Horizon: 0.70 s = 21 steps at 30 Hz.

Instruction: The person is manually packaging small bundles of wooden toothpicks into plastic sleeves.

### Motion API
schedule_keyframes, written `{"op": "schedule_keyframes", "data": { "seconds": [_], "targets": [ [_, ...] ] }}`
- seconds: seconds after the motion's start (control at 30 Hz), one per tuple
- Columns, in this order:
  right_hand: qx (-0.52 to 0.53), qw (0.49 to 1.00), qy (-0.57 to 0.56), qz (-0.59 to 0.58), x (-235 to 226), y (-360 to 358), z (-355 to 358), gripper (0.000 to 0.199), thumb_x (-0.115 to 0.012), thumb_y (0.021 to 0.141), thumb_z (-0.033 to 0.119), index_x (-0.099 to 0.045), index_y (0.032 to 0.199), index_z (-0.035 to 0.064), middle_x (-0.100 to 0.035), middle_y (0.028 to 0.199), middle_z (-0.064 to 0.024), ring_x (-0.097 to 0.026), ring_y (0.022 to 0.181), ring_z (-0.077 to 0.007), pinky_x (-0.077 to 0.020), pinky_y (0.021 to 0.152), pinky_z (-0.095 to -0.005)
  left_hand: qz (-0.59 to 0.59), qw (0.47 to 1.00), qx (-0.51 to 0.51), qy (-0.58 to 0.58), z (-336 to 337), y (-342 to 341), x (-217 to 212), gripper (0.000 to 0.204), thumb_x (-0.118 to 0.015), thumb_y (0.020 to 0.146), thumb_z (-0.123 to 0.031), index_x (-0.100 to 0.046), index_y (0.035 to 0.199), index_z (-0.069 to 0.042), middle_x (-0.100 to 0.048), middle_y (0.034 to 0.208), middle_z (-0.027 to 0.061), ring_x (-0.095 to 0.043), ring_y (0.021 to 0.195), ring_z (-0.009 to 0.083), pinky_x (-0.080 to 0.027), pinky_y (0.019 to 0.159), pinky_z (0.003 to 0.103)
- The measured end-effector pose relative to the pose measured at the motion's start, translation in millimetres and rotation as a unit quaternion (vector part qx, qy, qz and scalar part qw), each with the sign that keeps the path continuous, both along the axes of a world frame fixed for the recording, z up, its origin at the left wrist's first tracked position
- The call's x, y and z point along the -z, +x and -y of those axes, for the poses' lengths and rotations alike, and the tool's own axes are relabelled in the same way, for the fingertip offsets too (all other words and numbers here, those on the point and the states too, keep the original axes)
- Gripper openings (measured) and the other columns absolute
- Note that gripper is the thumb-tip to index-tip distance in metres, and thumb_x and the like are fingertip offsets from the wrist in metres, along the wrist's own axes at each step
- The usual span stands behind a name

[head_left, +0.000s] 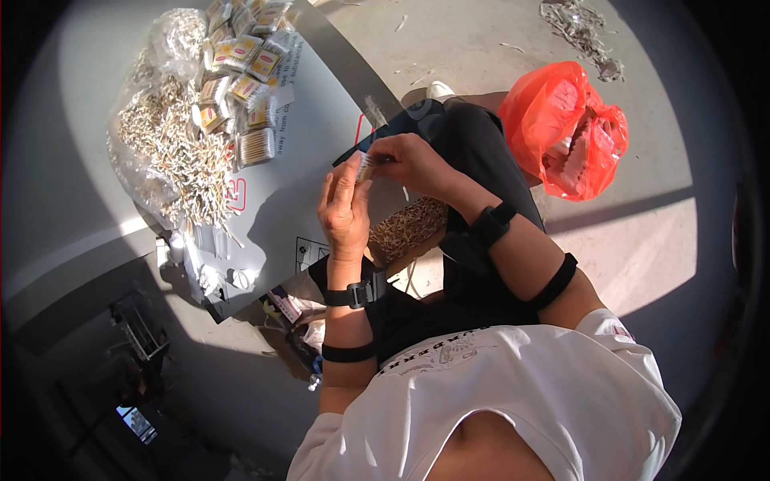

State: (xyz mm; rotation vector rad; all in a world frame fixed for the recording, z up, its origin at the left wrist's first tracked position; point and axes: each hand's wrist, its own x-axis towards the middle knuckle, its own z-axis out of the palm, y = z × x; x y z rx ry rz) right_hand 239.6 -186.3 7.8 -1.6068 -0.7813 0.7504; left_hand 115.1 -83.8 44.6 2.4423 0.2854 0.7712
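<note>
My left hand [345, 212] and my right hand [411, 164] meet over the near right edge of the table. Between their fingers is a small clear packet of cotton swabs [366, 167], gripped from both sides and partly hidden by them. To the left on the table lies a heap of loose cotton swabs [192, 164], spilling from a big clear plastic bag [178, 40]. Beside the heap are several filled cotton swab packets [235, 53] with yellow and white labels. One packet [256, 147] lies nearest to my hands, its rows of sticks showing.
An open box of thin brownish sticks [407, 227] sits below my hands, by my legs. A red plastic bag [525, 100] stands on the floor at right. Scraps [581, 32] are heaped farther back. Small white items [241, 278] lie at the table's near corner.
</note>
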Motion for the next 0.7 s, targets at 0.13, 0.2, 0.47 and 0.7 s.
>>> {"op": "schedule_keyframes", "data": {
  "seconds": [0.13, 0.2, 0.47, 0.7],
  "targets": [
    [-0.012, 0.999, -0.031, 0.027, 5, 0, -1, 0.017, -0.066, 0.076, 0.008, -0.07, 0.093, 0.0063, -0.068, 0.084, -0.0156, -0.067, 0.082, -0.0327, -0.0512, 0.071, -0.0381, -0.007, 1.0, -0.02, -0.022, 1, -7, 10, 0.053, -0.072, 0.072, 0.008, -0.063, 0.122, -0.008, -0.067, 0.099, 0.0109, -0.064, 0.086, 0.0289, -0.053, 0.078, 0.037],
    [-0.007, 0.999, -0.032, 0.032, 7, 0, -1, 0.017, -0.065, 0.076, 0.007, -0.07, 0.093, 0.0063, -0.068, 0.084, -0.016, -0.067, 0.082, -0.0333, -0.0511, 0.071, -0.0385, -0.011, 0.999, -0.014, -0.037, 3, -8, 11, 0.053, -0.073, 0.071, 0.008, -0.064, 0.121, -0.007, -0.067, 0.097, 0.0105, -0.065, 0.083, 0.0292, -0.054, 0.075, 0.037],
    [-0.017, 0.997, 0.005, 0.082, 10, -1, -2, 0.02, -0.063, 0.072, -0.006, -0.066, 0.091, -0.0006, -0.066, 0.079, -0.0147, -0.066, 0.074, -0.0265, -0.0504, 0.069, -0.0329, 0.005, 0.995, 0.038, 0.087, 2, -11, 23, 0.06, -0.074, 0.069, 0.009, -0.058, 0.126, -0.003, -0.067, 0.097, 0.0118, -0.065, 0.086, 0.0295, -0.054, 0.076, 0.036],
    [-0.023, 0.998, -0.005, 0.053, 7, 0, -2, 0.023, -0.061, 0.072, -0.009, -0.067, 0.092, 0.0001, -0.067, 0.081, -0.0139, -0.066, 0.077, -0.0252, -0.05, 0.071, -0.0318, 0.044, 0.997, -0.046, -0.051, 15, -11, 22, 0.053, -0.079, 0.07, -0.003, -0.059, 0.119, -0.001, -0.066, 0.098, 0.0123, -0.063, 0.087, 0.0307, -0.052, 0.076, 0.04]
  ]
}}
